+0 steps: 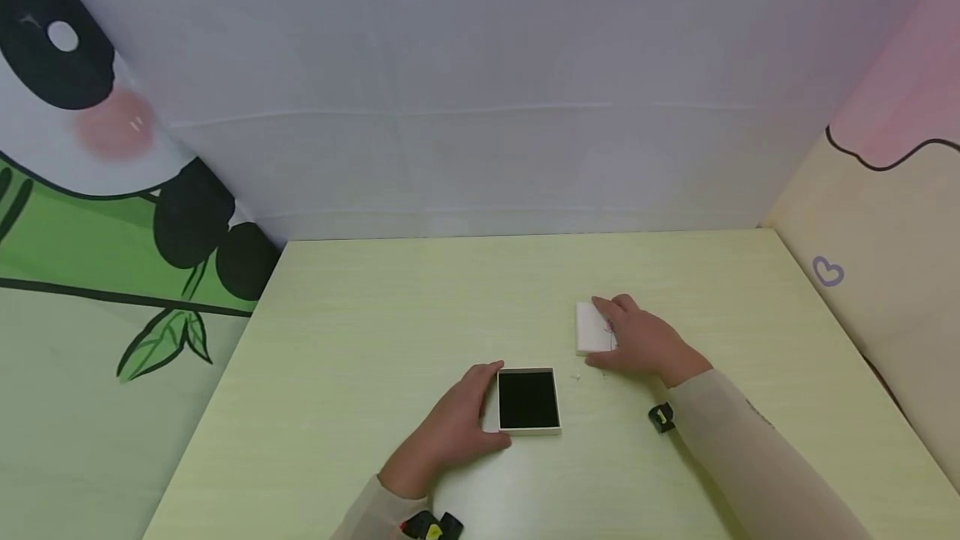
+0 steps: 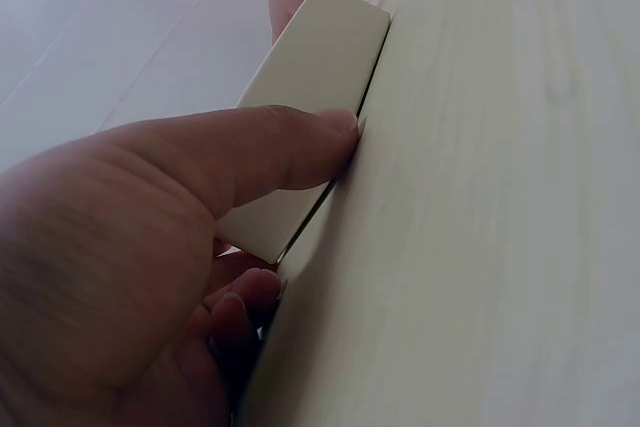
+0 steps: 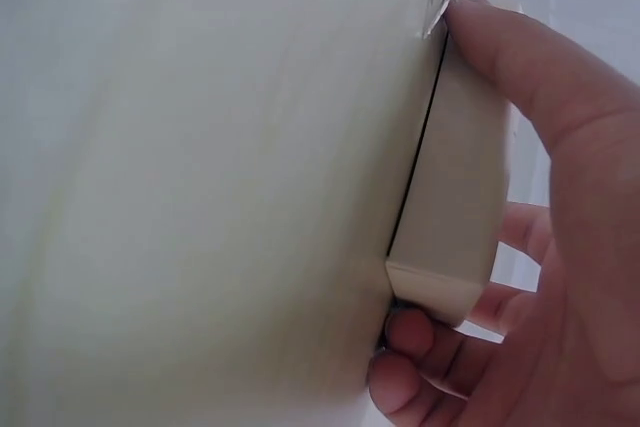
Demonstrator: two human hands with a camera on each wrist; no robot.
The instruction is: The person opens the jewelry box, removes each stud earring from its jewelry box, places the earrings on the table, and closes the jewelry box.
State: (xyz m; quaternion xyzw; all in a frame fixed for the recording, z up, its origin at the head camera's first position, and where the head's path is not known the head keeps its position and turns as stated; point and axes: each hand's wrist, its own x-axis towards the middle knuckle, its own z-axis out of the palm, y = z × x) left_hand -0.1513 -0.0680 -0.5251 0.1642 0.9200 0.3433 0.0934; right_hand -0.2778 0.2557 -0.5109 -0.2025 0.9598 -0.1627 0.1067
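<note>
A small square white box with a black inside [image 1: 528,400] sits on the table, left of the white lid. My left hand [image 1: 465,419] grips it from the left, thumb along the near side and fingers toward the far side. The box's pale side wall [image 2: 318,57] shows beyond the thumb in the left wrist view. Farther back and to the right, my right hand [image 1: 645,344] holds a white box lid [image 1: 588,330] between thumb and fingers. The lid's side [image 3: 450,177] lies against the tabletop in the right wrist view. A small shiny silvery piece [image 3: 438,9] is at the thumb tip.
Tiny bits [image 1: 577,377] lie on the pale wooden table [image 1: 390,315] in front of the lid. A white cloth wall [image 1: 480,107] rises behind the table. Printed panels stand at left and right, and a black band [image 1: 662,417] is on the right wrist.
</note>
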